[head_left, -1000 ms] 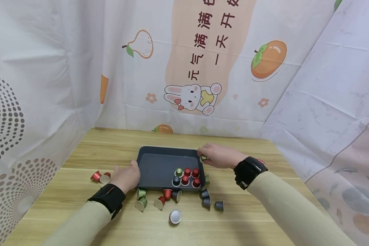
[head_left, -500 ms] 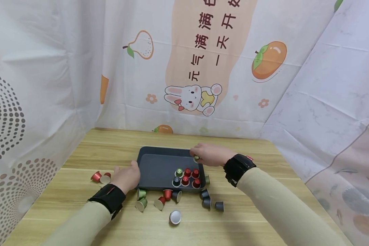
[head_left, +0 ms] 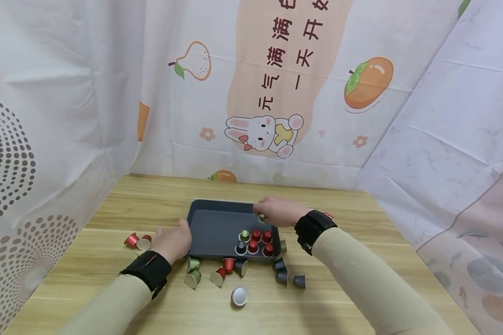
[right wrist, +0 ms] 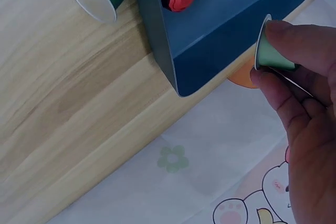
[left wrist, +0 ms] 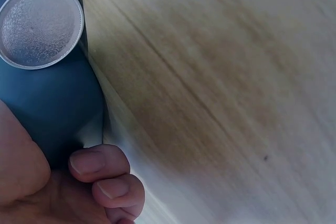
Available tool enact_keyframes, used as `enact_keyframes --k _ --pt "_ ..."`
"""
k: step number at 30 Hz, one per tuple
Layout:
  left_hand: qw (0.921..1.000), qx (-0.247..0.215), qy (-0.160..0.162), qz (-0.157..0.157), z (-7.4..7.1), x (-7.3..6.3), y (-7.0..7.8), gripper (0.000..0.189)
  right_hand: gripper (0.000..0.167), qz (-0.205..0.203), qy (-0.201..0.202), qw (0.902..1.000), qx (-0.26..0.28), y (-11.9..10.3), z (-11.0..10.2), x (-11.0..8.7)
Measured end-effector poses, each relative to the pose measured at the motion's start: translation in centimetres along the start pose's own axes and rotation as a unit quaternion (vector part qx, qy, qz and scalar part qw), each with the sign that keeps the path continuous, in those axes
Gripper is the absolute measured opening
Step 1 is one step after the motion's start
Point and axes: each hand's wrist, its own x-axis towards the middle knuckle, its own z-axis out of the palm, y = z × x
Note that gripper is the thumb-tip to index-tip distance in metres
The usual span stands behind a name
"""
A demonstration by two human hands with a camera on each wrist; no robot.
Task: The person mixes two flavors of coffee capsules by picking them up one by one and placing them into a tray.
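A dark blue-grey tray point(head_left: 213, 230) lies on the wooden table, with red, green and dark coffee capsules standing lid-down in its near right part. My left hand point(head_left: 173, 239) is at the tray's left side; in the left wrist view its thumb and curled fingers point(left wrist: 113, 188) hold the corner, near a capsule's foil lid point(left wrist: 42, 27). Above the tray's far right part, my right hand point(head_left: 276, 211) pinches a green coffee capsule point(right wrist: 276, 53) between thumb and fingertips. The capsule is tilted on its side, its lid facing away from the palm.
Red capsules point(head_left: 131, 240) lie left of the left hand. Green capsules point(head_left: 193, 278), red ones point(head_left: 228, 264) and dark ones point(head_left: 299, 281) lie along the tray's near side. One capsule point(head_left: 239, 296) shows its pale lid upward. A patterned curtain point(head_left: 184, 121) hangs behind the table.
My right hand has moved left with the green coffee capsule, from the tray's right rim to above its inside. The left hand stays in place.
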Motion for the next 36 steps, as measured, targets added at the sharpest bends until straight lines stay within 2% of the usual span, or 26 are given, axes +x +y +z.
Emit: enact_keyframes --k 16,28,36 --pt "1.0 0.003 0.007 0.003 0.1 -0.1 0.1 0.048 0.018 0.035 -0.024 0.999 0.015 1.0 2.1 0.7" --pt "0.9997 0.01 0.018 0.01 0.2 -0.1 0.1 0.044 0.014 0.041 -0.019 0.9987 0.023 1.2 3.1 0.7" --pt "0.9999 0.0 0.016 0.006 0.1 0.0 0.1 0.044 0.011 0.057 -0.016 0.9983 0.001 1.5 4.0 0.8"
